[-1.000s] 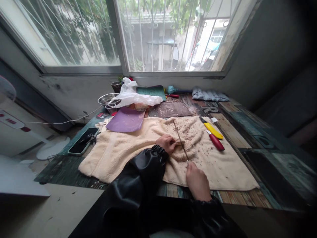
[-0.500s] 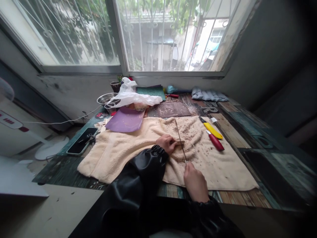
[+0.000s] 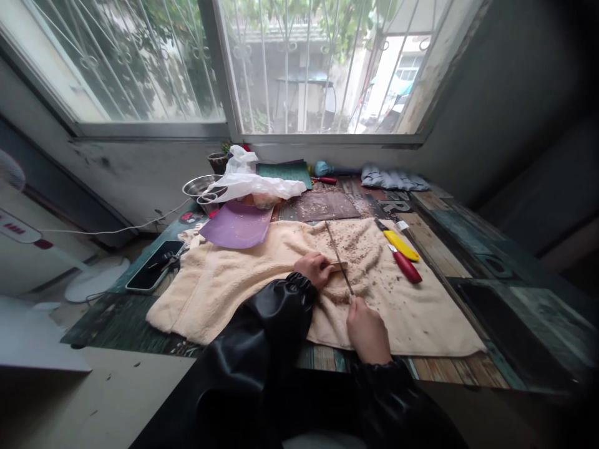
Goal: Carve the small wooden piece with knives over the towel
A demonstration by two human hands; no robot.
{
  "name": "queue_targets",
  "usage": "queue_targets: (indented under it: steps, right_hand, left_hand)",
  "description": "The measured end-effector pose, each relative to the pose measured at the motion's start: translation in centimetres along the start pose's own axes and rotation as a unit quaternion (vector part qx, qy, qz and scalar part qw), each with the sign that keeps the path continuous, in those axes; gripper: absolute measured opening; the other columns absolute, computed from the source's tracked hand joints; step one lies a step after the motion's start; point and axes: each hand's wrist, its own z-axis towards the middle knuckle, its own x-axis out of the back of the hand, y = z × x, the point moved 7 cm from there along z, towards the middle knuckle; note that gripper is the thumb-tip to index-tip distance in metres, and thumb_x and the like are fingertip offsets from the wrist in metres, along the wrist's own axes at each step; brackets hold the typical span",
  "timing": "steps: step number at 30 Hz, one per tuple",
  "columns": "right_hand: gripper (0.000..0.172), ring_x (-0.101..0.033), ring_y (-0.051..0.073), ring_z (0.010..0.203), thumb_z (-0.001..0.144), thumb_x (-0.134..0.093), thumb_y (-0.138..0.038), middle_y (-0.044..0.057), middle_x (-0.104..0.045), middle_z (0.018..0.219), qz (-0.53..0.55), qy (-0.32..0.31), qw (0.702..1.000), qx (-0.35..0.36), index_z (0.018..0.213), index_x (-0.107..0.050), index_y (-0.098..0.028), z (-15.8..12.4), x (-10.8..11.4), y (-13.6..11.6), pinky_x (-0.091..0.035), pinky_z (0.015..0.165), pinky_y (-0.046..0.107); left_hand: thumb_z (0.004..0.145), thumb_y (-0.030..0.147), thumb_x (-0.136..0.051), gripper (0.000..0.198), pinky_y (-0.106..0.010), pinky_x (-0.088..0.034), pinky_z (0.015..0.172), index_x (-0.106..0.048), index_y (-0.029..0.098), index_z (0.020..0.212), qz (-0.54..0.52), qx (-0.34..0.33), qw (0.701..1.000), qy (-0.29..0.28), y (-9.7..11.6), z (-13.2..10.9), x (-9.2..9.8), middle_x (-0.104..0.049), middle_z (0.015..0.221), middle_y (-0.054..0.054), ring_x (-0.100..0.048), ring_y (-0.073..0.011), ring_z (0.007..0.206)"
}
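A cream towel [image 3: 224, 287] strewn with brown shavings covers the table in front of me. My left hand [image 3: 314, 269] is closed on a small brown wooden piece [image 3: 339, 267] and presses it onto the towel. My right hand [image 3: 367, 330] is closed round the near end of a long thin rod-like tool [image 3: 337, 257] that lies slanted across the wooden piece, its far tip pointing away from me. Both arms wear shiny black sleeves.
A yellow-handled tool [image 3: 400, 245] and a red-handled tool [image 3: 405, 265] lie to the right on the towel. A purple board [image 3: 237, 227], metal bowls [image 3: 201, 186], a white plastic bag [image 3: 255, 183] and a phone [image 3: 154, 264] sit to the left. Barred windows rise behind.
My right hand has slid forward along the towel, pushing the thin tool away from me across the wooden piece. My left hand has stayed put.
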Motion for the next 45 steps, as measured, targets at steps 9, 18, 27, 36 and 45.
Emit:
queue_targets:
  steps: [9,18,27,36,45]
  right_hand:
    - [0.036,-0.059,0.017,0.070,0.086,-0.021,-0.030,0.009,-0.061,0.073,0.017,-0.014,1.000,0.001,0.094,-0.054,-0.018,1.6,0.8,-1.1,-0.038,0.062,0.026]
    - [0.035,-0.059,0.018,0.068,0.086,-0.021,-0.029,0.009,-0.062,0.073,0.019,0.005,1.000,0.008,0.093,-0.053,-0.018,1.3,1.0,-1.1,-0.037,0.058,0.026]
    - [0.035,-0.058,0.017,0.067,0.086,-0.019,-0.029,0.007,-0.061,0.072,0.023,0.034,0.999,0.027,0.088,-0.052,-0.018,2.3,1.5,-1.6,-0.036,0.057,0.025]
    - [0.036,-0.058,0.016,0.067,0.086,-0.021,-0.031,0.009,-0.061,0.073,0.024,0.013,0.999,0.017,0.092,-0.053,-0.017,1.7,0.9,-1.2,-0.036,0.058,0.025]
    - [0.038,-0.058,0.017,0.071,0.087,-0.019,-0.030,0.011,-0.061,0.077,0.026,0.025,0.999,0.028,0.094,-0.053,-0.015,2.8,1.4,-2.4,-0.039,0.061,0.026]
  left_hand:
    - [0.070,0.037,-0.055,0.017,-0.024,-0.041,0.067,-0.061,0.021,0.072,0.005,0.007,1.000,0.015,-0.2,-0.2,-0.1,-0.060,0.077,0.000,-0.054,-0.0128,0.076]
    - [0.070,0.036,-0.056,0.017,-0.024,-0.042,0.066,-0.061,0.020,0.071,0.005,-0.003,1.000,0.019,-0.1,-0.3,-0.2,-0.059,0.076,-0.001,-0.053,-0.0129,0.074]
    - [0.071,0.032,-0.056,0.015,-0.025,-0.042,0.067,-0.059,0.019,0.068,-0.004,-0.076,0.997,0.009,1.1,-0.7,-0.5,-0.058,0.072,-0.002,-0.051,-0.0129,0.072]
    - [0.071,0.033,-0.055,0.015,-0.025,-0.041,0.067,-0.060,0.020,0.069,0.004,-0.042,0.999,0.009,1.0,-0.4,-0.1,-0.059,0.073,-0.002,-0.052,-0.0139,0.075]
    - [0.071,0.037,-0.055,0.017,-0.025,-0.041,0.065,-0.061,0.020,0.070,0.004,-0.011,1.000,0.013,0.4,-0.2,-0.2,-0.059,0.073,-0.001,-0.053,-0.0129,0.074]
